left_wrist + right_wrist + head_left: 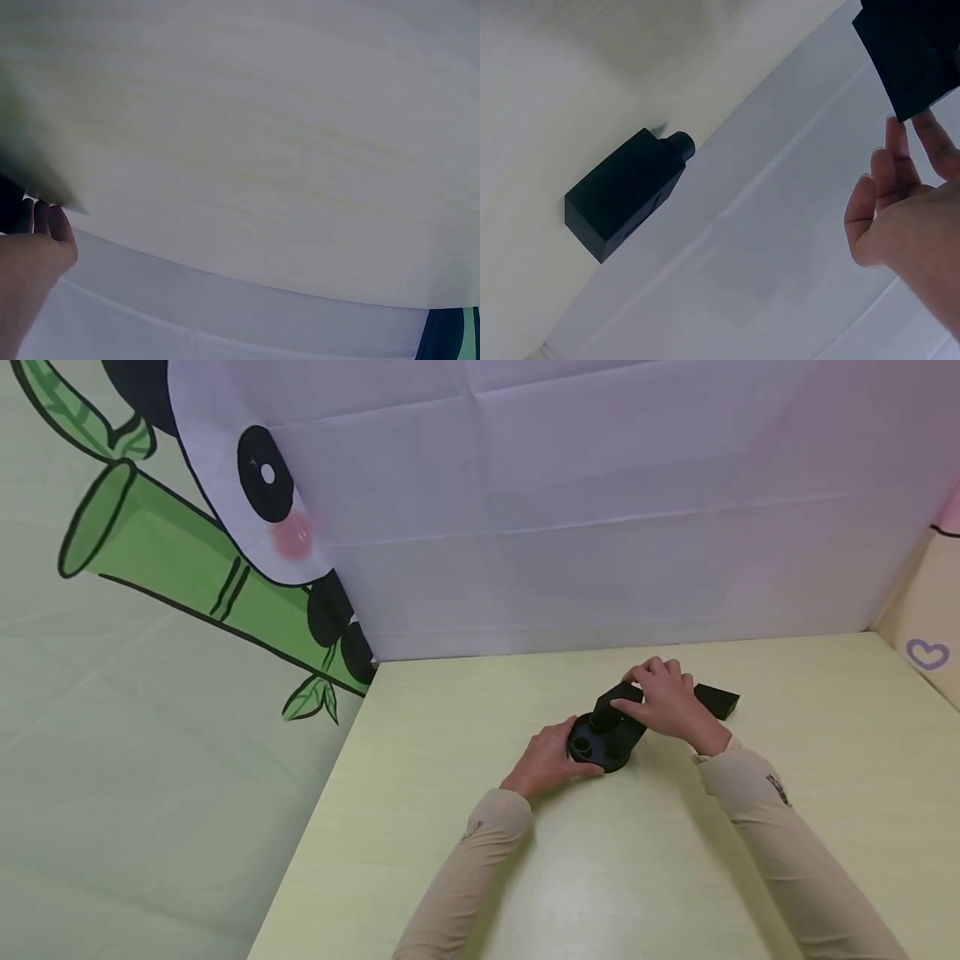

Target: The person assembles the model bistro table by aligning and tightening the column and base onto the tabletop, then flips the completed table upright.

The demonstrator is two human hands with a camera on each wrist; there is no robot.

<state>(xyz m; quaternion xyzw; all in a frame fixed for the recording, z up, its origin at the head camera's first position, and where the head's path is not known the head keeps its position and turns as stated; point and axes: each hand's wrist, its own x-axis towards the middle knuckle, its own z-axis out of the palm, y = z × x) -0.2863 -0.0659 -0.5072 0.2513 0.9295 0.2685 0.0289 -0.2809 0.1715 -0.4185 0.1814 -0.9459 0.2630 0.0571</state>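
A black round base (584, 763) with round holes lies on the table. My left hand (551, 758) holds its left edge, the thumb along the near side and the fingers at the far side. Over the base, my right hand (670, 700) pinches a black block (617, 697) between thumb and fingers. The block's lower end meets the base; whether it sits in a hole I cannot tell. In the right wrist view the fingertips touch a dark flat-sided block (907, 64). A second black block (622, 196), with a round peg at one end, lies apart beyond the right hand.
The pale wooden table (420, 827) spreads around the hands. At its back edge hangs a white cloth (600, 568). A printed green cloth (150, 760) hangs at the left, and a cream panel (918, 610) stands at the right.
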